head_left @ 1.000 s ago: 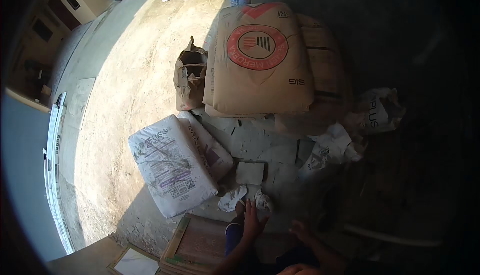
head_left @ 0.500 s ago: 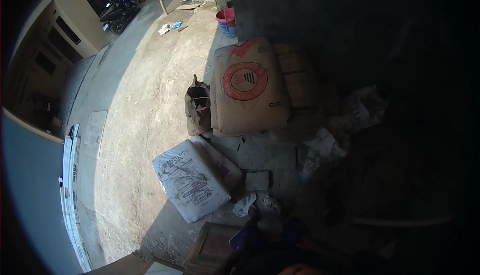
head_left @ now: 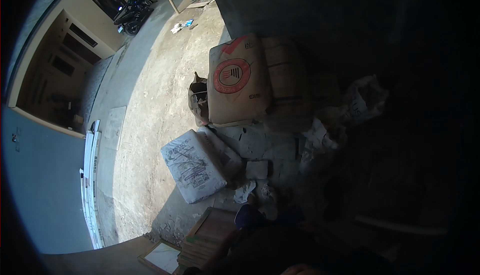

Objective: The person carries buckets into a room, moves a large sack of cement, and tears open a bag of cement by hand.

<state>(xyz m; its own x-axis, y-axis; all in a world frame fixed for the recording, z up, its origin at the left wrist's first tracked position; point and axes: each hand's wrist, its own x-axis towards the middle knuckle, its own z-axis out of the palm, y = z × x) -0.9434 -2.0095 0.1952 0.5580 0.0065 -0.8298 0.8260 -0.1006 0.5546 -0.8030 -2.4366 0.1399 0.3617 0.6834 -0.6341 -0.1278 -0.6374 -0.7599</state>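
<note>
At the very bottom edge shows a patch of skin that looks like part of my right hand [head_left: 301,270]; its fingers are too dark and cropped to read. I cannot see my left hand; only a dim stretch of forearm shows at the lower left of my body. Nearest is a stack of wood-edged panels [head_left: 212,225], beside my dark clothing. Ahead lie grey-white printed sacks [head_left: 192,167], one resting partly over another. Behind them a large brown sack with a red round logo [head_left: 240,82] tops a pile. Crumpled paper [head_left: 245,193] lies close to my feet.
A torn, open brown bag [head_left: 199,97] stands left of the pile. Torn sacking [head_left: 367,100] lies right, near a dark wall. A square block [head_left: 257,169] sits on the floor. Long white strips [head_left: 90,185] lie along the left; a motorbike [head_left: 132,15] is parked farther off.
My view has swung left, so the scene sits further right on the left side and the red-and-blue bucket is out of sight. The sacks lie as before.
</note>
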